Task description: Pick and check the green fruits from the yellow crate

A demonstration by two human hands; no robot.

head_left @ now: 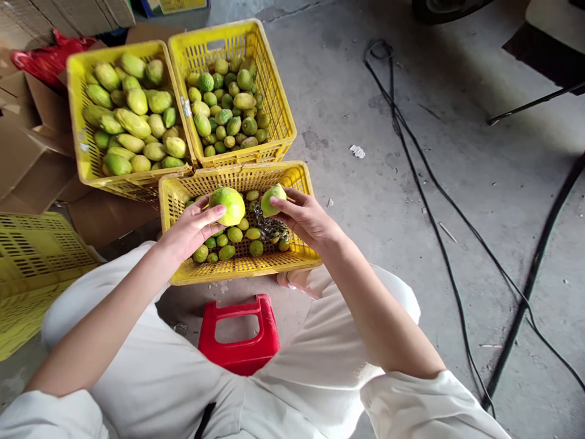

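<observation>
My left hand [194, 228] is gripping a big fruit [228, 204], my right hand [306, 218] a small fruit [273, 198], over the near crate [292, 174]; bare floor [388, 201] at 3 o'clock.

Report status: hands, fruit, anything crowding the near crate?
Left hand holds large green fruit. Right hand holds smaller fruit. Both above near yellow crate, part full. Nothing blocking; two filled crates beyond.

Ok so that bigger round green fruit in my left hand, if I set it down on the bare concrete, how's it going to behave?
The large green fruit in the left hand looks nearly round, so it would probably roll on the concrete floor. Its skin looks smooth and slightly glossy, so it may be a bit slippery. It keeps its shape under the fingers, so it seems firm rather than soft.
</observation>
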